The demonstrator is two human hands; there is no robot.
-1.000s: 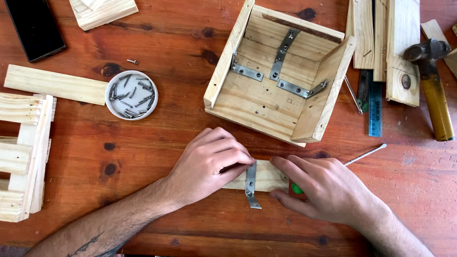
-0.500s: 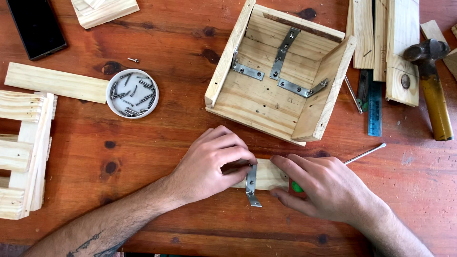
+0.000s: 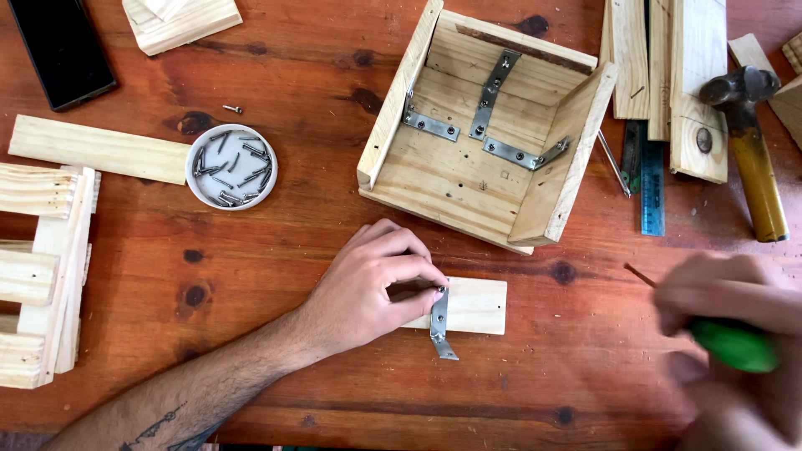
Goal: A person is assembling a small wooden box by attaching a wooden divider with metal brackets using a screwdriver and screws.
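Note:
My left hand (image 3: 372,288) presses down on a small pale wood block (image 3: 472,306) at the table's front middle, its fingertips at a screw on a bent metal bracket (image 3: 439,321) lying across the block. My right hand (image 3: 731,334), blurred at the right edge, grips a screwdriver with a green handle (image 3: 735,344); its thin shaft (image 3: 639,275) points up and left. The right hand is well clear of the block.
An open wooden box (image 3: 489,125) with metal brackets inside stands behind the block. A white dish of screws (image 3: 231,166) sits at left, by a plank (image 3: 96,149) and slatted wood pieces (image 3: 38,276). A hammer (image 3: 752,150), a ruler (image 3: 652,188), planks and a dark phone (image 3: 63,50) lie around.
My right hand has pulled away from the block to the right with the green-handled screwdriver. My left hand stays on the block and bracket.

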